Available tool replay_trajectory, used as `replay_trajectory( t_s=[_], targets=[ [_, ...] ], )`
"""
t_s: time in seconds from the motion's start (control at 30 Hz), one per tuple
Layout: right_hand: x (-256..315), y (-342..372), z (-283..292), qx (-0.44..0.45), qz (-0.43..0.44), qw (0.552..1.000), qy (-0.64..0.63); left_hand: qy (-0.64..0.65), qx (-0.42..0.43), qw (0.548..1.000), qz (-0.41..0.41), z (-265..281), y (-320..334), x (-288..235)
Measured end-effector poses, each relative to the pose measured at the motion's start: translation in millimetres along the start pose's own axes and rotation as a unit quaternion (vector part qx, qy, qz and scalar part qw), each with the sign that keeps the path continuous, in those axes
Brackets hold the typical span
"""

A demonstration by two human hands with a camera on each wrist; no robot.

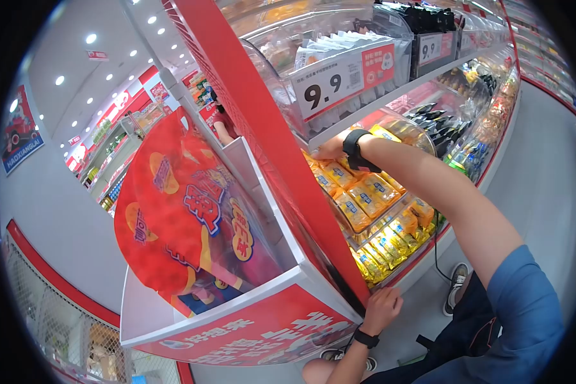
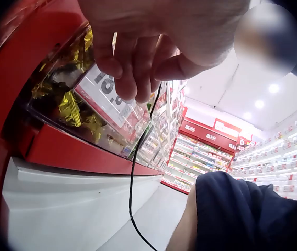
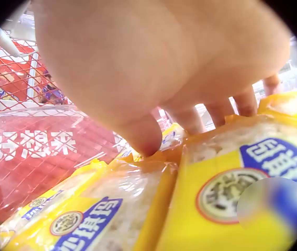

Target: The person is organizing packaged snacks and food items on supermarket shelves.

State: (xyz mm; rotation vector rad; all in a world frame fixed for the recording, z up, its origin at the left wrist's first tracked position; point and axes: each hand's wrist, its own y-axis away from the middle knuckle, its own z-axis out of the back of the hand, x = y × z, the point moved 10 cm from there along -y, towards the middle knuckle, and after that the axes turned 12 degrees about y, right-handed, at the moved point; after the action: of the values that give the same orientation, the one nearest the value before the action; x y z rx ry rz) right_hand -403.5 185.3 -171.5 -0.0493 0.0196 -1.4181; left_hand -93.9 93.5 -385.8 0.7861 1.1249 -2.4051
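Observation:
My right hand reaches into a clear bin under the upper shelf, over rows of yellow-orange snack packs. In the right wrist view, its thumb and spread fingers point down at the upper edges of the packs, with the fingertips partly hidden behind them. My left hand is low by the foot of the red post, at the front edge of the display. In the left wrist view, its loosely curled fingers hang in front of a price tag and gold-wrapped pieces, holding nothing.
A red post stands left of the bin. Beside it, a white-walled box holds large red snack bags. The shelf overhead carries a 9.9 price sign. A black cable hangs along the display front.

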Motion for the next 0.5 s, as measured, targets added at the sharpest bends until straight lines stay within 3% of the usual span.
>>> replay_trajectory(
  t_s=[0.07, 0.13, 0.2, 0.33, 0.4, 0.47, 0.5],
  targets=[
    [1, 11, 11, -0.039, -0.015, 0.999, -0.013, -0.002, -0.003, 1.0, -0.013, -3, -4, 1],
    [-9, -6, -10, 0.043, -0.035, 0.994, -0.092, 0.002, 0.001, 1.0, -0.022, -8, -4, -2],
    [-4, 4, -2, 0.015, 0.039, 0.996, -0.079, -0.001, 0.003, 1.0, -0.017, -8, -6, -4],
    [7, 70, 29, -0.032, 0.058, 0.993, 0.095, 0.008, 0.009, 1.0, -0.018, -6, -5, -7],
    [9, 130, 51, -0.161, 0.094, 0.982, -0.016, 0.017, -0.012, 1.0, -0.024, 2, -5, -9],
    [-2, 181, 71, -0.356, 0.047, 0.931, -0.058, 0.023, -0.025, 0.999, -0.024, 3, -8, -13],
    [-8, 213, 79, -0.401, 0.006, 0.904, -0.148, 0.023, -0.022, 0.999, -0.021, 3, -7, -11]
  ],
)
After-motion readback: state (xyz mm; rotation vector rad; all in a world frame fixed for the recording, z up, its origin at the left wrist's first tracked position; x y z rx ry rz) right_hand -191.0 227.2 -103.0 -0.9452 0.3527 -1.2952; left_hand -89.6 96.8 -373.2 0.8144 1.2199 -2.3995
